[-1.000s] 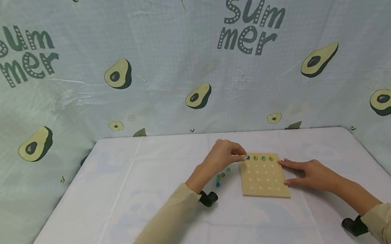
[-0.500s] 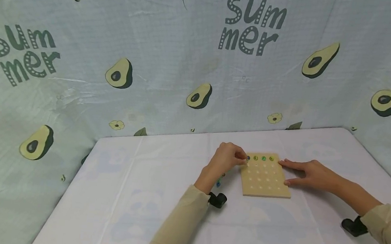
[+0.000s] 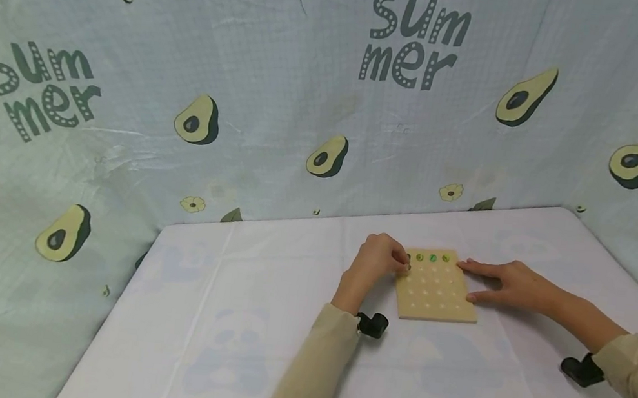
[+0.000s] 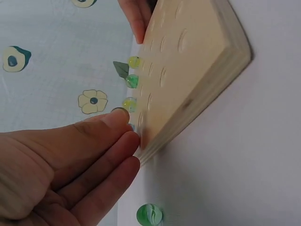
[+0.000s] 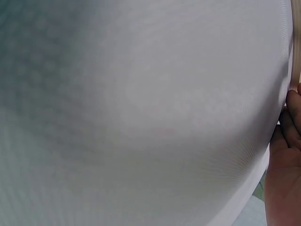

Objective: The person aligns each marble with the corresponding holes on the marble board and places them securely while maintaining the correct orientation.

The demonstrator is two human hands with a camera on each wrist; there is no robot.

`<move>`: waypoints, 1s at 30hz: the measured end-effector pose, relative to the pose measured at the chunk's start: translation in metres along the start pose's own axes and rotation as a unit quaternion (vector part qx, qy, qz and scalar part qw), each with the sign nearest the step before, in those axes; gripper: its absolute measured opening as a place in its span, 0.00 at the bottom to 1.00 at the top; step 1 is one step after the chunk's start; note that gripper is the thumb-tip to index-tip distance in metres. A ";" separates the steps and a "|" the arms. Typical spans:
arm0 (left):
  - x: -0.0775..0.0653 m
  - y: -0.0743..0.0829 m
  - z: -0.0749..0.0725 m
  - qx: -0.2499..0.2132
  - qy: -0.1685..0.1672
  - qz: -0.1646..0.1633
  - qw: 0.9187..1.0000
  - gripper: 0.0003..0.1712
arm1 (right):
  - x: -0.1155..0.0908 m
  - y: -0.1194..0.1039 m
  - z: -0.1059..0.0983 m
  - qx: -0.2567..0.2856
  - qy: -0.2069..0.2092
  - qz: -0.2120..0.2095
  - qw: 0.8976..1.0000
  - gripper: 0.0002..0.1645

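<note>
Wooden board [image 3: 438,299] is laid flat on the table, which is covered by a white cloth [image 3: 288,267]; board is flanked by both hands. Along its far edge a row of marbles [image 3: 433,258] is seated: yellow-green, green, yellow-green, plus a bluish one at the left end, mostly covered by the left hand. Board face is marked with rows of shallow round hollows [image 4: 182,40].

Left hand [image 3: 377,257] is placed at the board's far-left corner. Thumb and fingertips are drawn together in a pinch; the gap is masked by the fingers, so whether a marble is grasped cannot be told. A green-swirled marble [image 4: 149,214] is seen on the cloth, apart from the board, near the left hand.

Right hand [image 3: 511,284] is set at the board's right edge, thumb and index finger spread apart, both tips touching it. Grip is released: fingers extended, edge only touched. In the right wrist view the hand is cut off by the frame border.

Both arms are covered by beige sleeves [image 3: 309,373]; a black camera [image 3: 372,325] is worn on each wrist. Beyond the table a pale sheet [image 3: 266,90] is hung, printed with avocados and "summer".
</note>
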State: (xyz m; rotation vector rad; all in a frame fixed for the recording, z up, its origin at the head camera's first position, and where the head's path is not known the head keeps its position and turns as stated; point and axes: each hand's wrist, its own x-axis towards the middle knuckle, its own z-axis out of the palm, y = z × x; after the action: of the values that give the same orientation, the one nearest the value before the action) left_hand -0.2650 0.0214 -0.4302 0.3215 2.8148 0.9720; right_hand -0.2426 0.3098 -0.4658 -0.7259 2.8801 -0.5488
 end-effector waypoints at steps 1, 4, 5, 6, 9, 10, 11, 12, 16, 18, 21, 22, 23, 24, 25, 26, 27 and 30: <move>0.000 0.001 0.001 0.002 0.003 -0.001 1.000 0.04 | 0.000 0.000 0.000 -0.001 0.001 0.001 1.000 0.50; 0.001 0.003 0.002 -0.001 0.012 -0.003 1.000 0.04 | -0.001 0.001 -0.001 -0.003 0.002 0.003 1.000 0.50; 0.001 0.003 0.002 -0.002 0.014 -0.004 1.000 0.04 | 0.000 0.001 0.000 -0.002 0.002 0.004 1.000 0.50; 0.001 0.003 0.003 -0.002 0.016 -0.004 1.000 0.04 | 0.000 0.001 0.000 -0.003 0.001 0.004 1.000 0.50; 0.001 0.003 0.006 -0.005 0.020 -0.010 1.000 0.03 | 0.000 0.001 0.000 -0.001 -0.002 0.003 1.000 0.50; 0.002 0.003 0.008 -0.005 0.021 -0.009 1.000 0.03 | 0.000 0.000 0.000 -0.001 -0.003 0.003 1.000 0.50; 0.002 0.003 0.009 -0.005 0.022 -0.008 1.000 0.03 | 0.000 0.000 0.000 -0.002 -0.002 0.003 1.000 0.50; 0.002 0.003 0.010 -0.005 0.024 -0.007 1.000 0.04 | 0.000 0.000 0.000 -0.003 -0.002 0.000 1.000 0.50; 0.002 0.003 0.011 -0.004 0.036 -0.003 0.999 0.05 | 0.000 0.000 -0.002 -0.004 0.004 -0.002 1.000 0.49; 0.001 0.004 0.010 -0.007 0.041 -0.004 0.999 0.06 | 0.000 0.000 -0.003 -0.005 0.005 -0.005 1.000 0.48; 0.001 0.004 0.010 -0.010 0.042 -0.004 0.999 0.06 | 0.001 -0.001 -0.003 -0.006 0.001 -0.002 1.000 0.49; 0.001 0.004 0.010 -0.011 0.041 -0.004 0.999 0.07 | 0.001 -0.001 -0.003 -0.006 -0.001 -0.002 1.000 0.49; 0.001 0.004 0.011 -0.010 0.041 -0.004 0.999 0.07 | 0.001 -0.001 -0.003 -0.006 -0.003 0.000 1.000 0.49; 0.002 0.003 0.011 -0.009 0.039 -0.004 0.999 0.07 | 0.001 -0.001 -0.002 -0.006 -0.005 0.001 1.000 0.50; 0.002 0.003 0.011 -0.008 0.036 -0.004 0.999 0.07 | 0.001 -0.001 -0.002 -0.004 -0.006 0.003 1.000 0.50; 0.001 0.003 0.011 -0.007 0.034 -0.005 0.999 0.07 | 0.001 -0.001 -0.001 -0.005 -0.007 0.004 1.000 0.50; 0.001 0.002 0.011 -0.006 0.032 -0.003 0.999 0.08 | 0.001 0.000 -0.001 -0.007 -0.007 0.004 1.000 0.50; -0.001 0.001 0.007 0.000 0.029 -0.001 1.000 0.06 | 0.001 0.000 0.001 -0.006 -0.003 0.005 1.000 0.50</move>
State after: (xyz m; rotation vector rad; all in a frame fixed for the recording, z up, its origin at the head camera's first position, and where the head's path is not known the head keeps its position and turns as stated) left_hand -0.2622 0.0259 -0.4351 0.2959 2.8669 0.9983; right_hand -0.2428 0.3086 -0.4669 -0.7123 2.8830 -0.5284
